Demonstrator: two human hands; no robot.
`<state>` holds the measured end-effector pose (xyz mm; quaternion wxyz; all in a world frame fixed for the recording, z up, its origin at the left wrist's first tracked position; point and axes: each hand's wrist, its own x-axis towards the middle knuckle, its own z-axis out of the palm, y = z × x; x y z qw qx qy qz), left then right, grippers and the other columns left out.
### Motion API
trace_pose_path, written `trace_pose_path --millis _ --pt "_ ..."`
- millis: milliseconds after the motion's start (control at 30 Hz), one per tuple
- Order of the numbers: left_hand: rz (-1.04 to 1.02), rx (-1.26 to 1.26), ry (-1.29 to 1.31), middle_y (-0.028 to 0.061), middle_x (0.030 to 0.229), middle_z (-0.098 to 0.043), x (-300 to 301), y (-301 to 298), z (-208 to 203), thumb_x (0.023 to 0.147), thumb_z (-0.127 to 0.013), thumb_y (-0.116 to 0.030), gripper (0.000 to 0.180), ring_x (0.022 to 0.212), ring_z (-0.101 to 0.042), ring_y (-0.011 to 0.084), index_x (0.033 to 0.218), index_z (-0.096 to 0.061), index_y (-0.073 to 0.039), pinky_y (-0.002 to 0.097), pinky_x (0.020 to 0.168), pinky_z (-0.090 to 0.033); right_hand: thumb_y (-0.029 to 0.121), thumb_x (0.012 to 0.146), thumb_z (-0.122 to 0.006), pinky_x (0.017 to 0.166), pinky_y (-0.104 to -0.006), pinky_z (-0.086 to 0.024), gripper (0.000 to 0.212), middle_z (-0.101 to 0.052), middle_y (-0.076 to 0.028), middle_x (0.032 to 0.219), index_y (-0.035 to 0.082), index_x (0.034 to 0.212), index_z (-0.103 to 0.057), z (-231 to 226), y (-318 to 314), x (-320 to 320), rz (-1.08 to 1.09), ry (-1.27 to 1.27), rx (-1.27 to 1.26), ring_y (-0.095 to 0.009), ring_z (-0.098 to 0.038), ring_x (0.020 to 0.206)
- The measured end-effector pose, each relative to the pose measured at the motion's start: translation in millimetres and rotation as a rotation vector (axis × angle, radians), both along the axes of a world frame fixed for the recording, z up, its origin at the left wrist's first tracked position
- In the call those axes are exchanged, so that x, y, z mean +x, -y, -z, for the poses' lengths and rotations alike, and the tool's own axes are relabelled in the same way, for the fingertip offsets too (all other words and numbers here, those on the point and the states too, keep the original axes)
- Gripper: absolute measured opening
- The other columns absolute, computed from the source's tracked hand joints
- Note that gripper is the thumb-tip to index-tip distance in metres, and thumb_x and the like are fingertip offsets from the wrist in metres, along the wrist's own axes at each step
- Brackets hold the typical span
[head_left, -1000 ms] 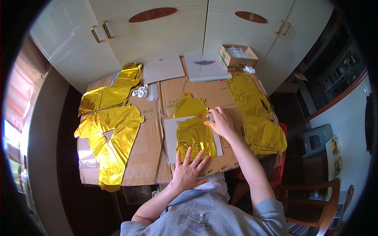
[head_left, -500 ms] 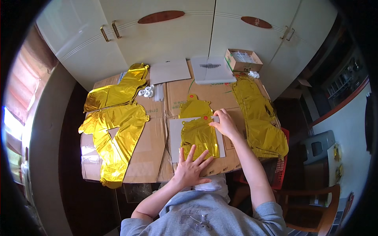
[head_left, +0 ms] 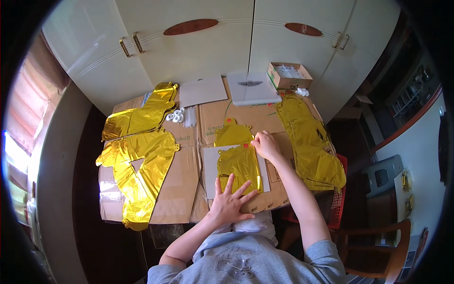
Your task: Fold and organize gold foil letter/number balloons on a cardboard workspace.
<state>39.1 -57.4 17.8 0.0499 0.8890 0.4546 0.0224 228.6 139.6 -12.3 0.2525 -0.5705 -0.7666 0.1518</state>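
A gold foil balloon (head_left: 236, 163), folded flat, lies on a pale grey card (head_left: 211, 166) in front of me. My left hand (head_left: 229, 203) rests on its near edge, fingers spread wide and flat. At the upper right corner of the foil, beside a small red dot, my right hand (head_left: 267, 145) is closed with thumb and fingertips pinching the edge. Just beyond the card, another gold foil piece (head_left: 232, 134) with a red dot shows in part; whether it joins the folded one I cannot tell.
More gold foil balloons (head_left: 142, 165) lie flat at the left, and others (head_left: 307, 142) at the right. Behind are white rolls (head_left: 176, 115), clear straws (head_left: 189, 117), a grey board (head_left: 203, 91), a translucent plastic sheet (head_left: 253, 89) and a cardboard box (head_left: 290, 76). Cardboard (head_left: 177, 189) covers the table.
My right hand has shifted slightly left, its fingers drawn in closer at the foil's corner. The left hand stays spread on the foil. The whole view has shifted a little.
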Motion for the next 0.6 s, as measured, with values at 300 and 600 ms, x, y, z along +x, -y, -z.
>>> trace_pose_path --millis 300,600 --pt "-0.015 0.031 0.039 -0.0004 0.155 -0.032 -2.4 3.3 2.4 0.075 -0.042 -0.084 0.084 0.143 -0.017 0.0467 0.146 -0.038 -0.04 0.078 0.103 -0.008 0.014 0.088 -0.069 0.072 -0.0317 -0.05 0.05 -0.058 -0.014 0.112 0.003 0.129 -0.042 -5.9 18.9 16.0 -0.01 -0.759 -0.432 -0.019 -0.061 0.088" --pt "-0.001 0.048 0.062 0.0001 0.155 -0.032 -3.2 3.8 5.5 0.076 -0.041 -0.084 0.084 0.143 -0.016 0.047 0.146 -0.038 -0.037 0.0749 0.107 -0.005 0.003 0.088 -0.062 0.067 -0.0226 -0.046 0.015 -0.063 -0.001 0.084 0.003 0.103 -0.06 -21.3 19.0 42.7 -0.01 -0.763 -0.256 -0.008 -0.056 0.073"
